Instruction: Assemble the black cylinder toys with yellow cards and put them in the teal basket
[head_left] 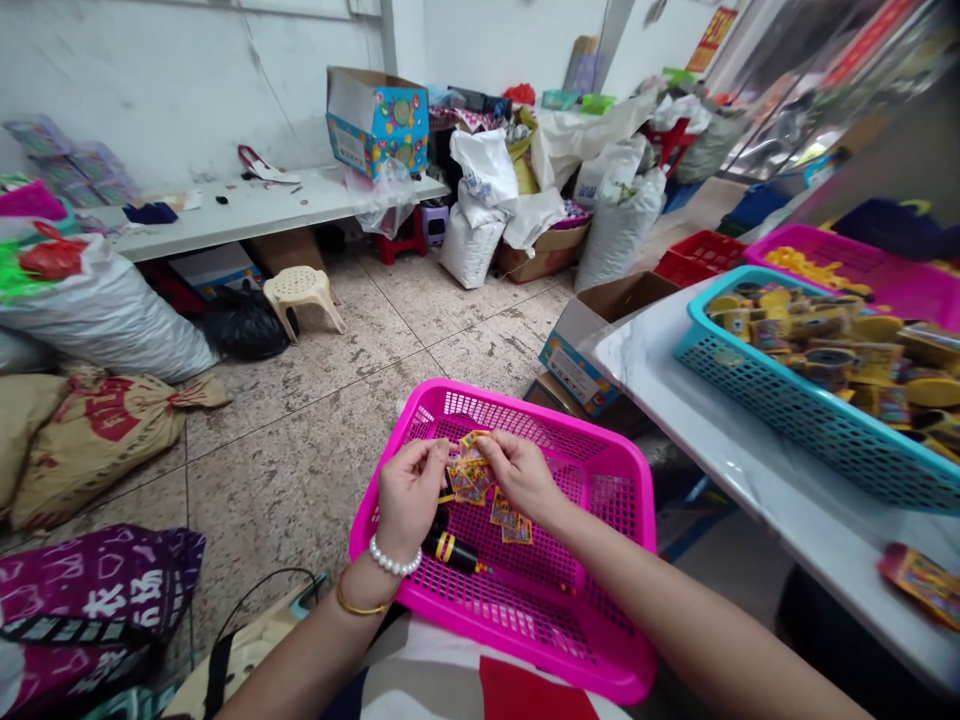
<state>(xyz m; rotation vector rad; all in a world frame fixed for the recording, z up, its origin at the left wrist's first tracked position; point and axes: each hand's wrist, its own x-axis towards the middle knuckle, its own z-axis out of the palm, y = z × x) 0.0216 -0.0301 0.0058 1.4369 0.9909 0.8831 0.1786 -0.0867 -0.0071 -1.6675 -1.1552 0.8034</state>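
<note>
A pink plastic basket (626, 480) sits close in front of me, and both hands are above it. My left hand (411, 490), with a pearl bracelet and a gold bangle, is closed in a pinch at the left edge of several small yellow-orange printed labels (471, 480). From the other side, my right hand (517, 475) pinches the labels' top right edge. More loose labels (512, 518) lie on the basket floor below. Nearby in the basket is a black cylinder with yellow bands (456, 550), small coloured bits at its end. Fingertips partly cover the held labels.
On the white table (637, 345) at right stands a blue basket (810, 425) of yellow-lidded containers, with a pink basket (900, 265) behind. A cardboard box (581, 365) stands beyond my basket. Sacks (112, 440) and a cream stool (301, 290) occupy the left floor.
</note>
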